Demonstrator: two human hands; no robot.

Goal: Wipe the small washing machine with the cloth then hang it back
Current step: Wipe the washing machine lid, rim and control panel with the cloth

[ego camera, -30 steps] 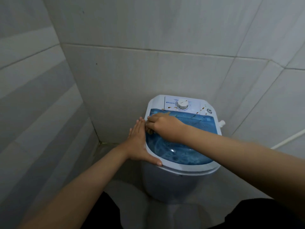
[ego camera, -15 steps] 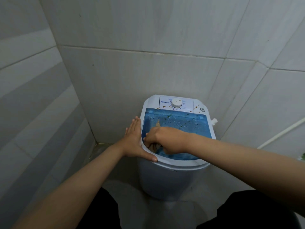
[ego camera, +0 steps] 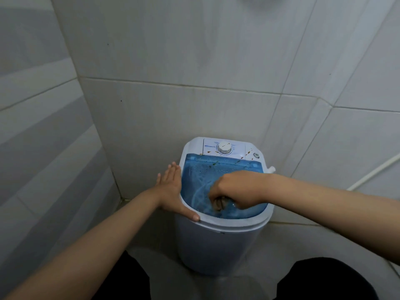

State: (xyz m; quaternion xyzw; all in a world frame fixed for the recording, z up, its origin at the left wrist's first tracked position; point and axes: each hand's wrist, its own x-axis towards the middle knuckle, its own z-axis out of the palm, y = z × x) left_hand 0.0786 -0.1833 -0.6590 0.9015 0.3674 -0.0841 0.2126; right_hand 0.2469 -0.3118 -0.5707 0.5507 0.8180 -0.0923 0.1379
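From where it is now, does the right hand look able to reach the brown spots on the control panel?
Probably yes. The right hand, bunched on the cloth, is on the blue lid; nothing lies between it and the spotted control panel just beyond.

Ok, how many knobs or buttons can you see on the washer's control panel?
2: a large white dial at the panel's centre, and a small round button near its right corner. The right hand covers none of the panel.
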